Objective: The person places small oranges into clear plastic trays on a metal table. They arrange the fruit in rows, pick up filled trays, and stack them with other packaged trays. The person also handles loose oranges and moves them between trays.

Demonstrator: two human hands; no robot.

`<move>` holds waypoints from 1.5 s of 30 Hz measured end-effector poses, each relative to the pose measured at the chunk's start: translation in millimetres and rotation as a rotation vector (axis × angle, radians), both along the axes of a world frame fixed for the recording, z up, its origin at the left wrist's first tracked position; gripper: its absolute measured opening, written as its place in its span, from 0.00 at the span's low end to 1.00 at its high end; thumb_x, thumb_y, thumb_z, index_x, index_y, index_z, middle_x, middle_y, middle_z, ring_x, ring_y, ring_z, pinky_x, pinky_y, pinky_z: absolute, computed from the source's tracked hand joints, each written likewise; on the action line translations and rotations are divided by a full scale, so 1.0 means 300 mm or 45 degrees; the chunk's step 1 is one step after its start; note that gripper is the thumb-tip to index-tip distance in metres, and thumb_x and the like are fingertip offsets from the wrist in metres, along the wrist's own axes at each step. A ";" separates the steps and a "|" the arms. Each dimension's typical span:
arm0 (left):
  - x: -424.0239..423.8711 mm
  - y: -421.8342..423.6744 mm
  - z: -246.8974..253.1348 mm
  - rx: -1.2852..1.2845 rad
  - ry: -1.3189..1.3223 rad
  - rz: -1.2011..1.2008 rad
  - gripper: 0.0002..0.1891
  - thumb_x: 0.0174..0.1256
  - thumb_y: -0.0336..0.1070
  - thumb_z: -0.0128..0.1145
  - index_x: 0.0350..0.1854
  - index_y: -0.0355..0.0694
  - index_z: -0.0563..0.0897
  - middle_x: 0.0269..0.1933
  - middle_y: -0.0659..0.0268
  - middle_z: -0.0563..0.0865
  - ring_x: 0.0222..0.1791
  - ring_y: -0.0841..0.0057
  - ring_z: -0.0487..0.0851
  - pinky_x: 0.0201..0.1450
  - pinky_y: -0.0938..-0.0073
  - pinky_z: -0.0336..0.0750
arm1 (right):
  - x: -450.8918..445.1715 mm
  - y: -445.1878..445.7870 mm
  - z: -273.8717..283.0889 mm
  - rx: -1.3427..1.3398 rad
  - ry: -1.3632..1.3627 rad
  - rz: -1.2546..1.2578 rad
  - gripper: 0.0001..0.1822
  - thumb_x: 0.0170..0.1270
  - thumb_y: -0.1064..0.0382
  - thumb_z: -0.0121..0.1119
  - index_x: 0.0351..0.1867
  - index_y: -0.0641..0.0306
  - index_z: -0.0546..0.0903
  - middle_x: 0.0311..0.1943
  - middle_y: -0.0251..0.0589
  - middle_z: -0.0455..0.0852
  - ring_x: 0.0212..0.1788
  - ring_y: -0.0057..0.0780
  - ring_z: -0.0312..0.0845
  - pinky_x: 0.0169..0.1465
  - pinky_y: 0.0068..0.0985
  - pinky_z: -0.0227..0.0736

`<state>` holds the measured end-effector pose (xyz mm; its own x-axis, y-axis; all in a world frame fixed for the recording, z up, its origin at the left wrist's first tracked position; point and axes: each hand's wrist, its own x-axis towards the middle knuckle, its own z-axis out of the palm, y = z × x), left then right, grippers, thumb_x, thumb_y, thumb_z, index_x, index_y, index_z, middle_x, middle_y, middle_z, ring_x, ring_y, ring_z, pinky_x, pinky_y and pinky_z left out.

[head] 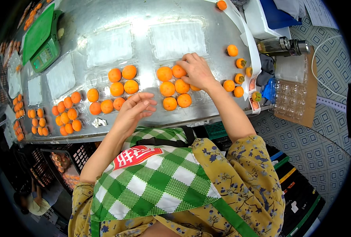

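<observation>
My right hand (198, 71) is over the right clear plastic clamshell (200, 102), its fingertips and thumb around an orange persimmon (178, 71) in the back row. Other persimmons (167, 89) sit in that clamshell's cells, and one is partly hidden under my wrist. My left hand (137, 111) holds nothing; its fingers are apart above the front right corner of the left clamshell (103, 86). That one has persimmons (116, 89) along its right and front sides, with several bare cells at its back left. My left hand covers part of its front edge.
A green scale (45, 53) stands at the back left. Filled clamshells (69, 114) line the table's left side. Loose persimmons (232, 50) lie at the right, beside a white label strip (254, 56). Bottles (277, 46) and a stack of clamshells (289, 99) are farther right. Crumpled paper (99, 122) lies near the front edge.
</observation>
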<state>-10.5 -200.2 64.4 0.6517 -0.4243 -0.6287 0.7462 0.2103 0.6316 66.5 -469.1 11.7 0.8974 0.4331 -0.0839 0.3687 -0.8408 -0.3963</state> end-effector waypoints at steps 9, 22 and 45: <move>0.035 -0.034 -0.049 -0.042 0.118 -0.030 0.19 0.69 0.40 0.53 0.58 0.38 0.73 0.50 0.61 0.82 0.46 0.75 0.81 0.51 0.72 0.75 | 0.011 -0.011 0.046 0.062 -0.013 -0.022 0.22 0.39 0.65 0.70 0.41 0.57 0.79 0.42 0.35 0.78 0.48 0.35 0.71 0.52 0.32 0.65; 0.002 -0.053 -0.057 -0.247 0.245 0.087 0.23 0.70 0.36 0.51 0.66 0.39 0.67 0.55 0.59 0.78 0.54 0.61 0.80 0.55 0.68 0.77 | -0.068 -0.056 0.031 -0.007 -0.103 -0.478 0.27 0.44 0.60 0.71 0.50 0.60 0.78 0.44 0.42 0.78 0.48 0.42 0.75 0.51 0.34 0.73; -0.027 -0.019 -0.015 -0.264 0.019 0.090 0.31 0.60 0.25 0.57 0.67 0.38 0.66 0.58 0.64 0.75 0.58 0.76 0.74 0.62 0.71 0.69 | -0.030 0.038 0.009 0.097 0.007 -0.208 0.26 0.44 0.63 0.69 0.49 0.57 0.79 0.45 0.40 0.76 0.48 0.39 0.73 0.51 0.33 0.72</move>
<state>-18.5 -205.9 59.8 0.6760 -0.4986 -0.5426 0.7337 0.3868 0.5586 57.5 -457.8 14.4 0.9561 0.2866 -0.0618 0.2269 -0.8568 -0.4630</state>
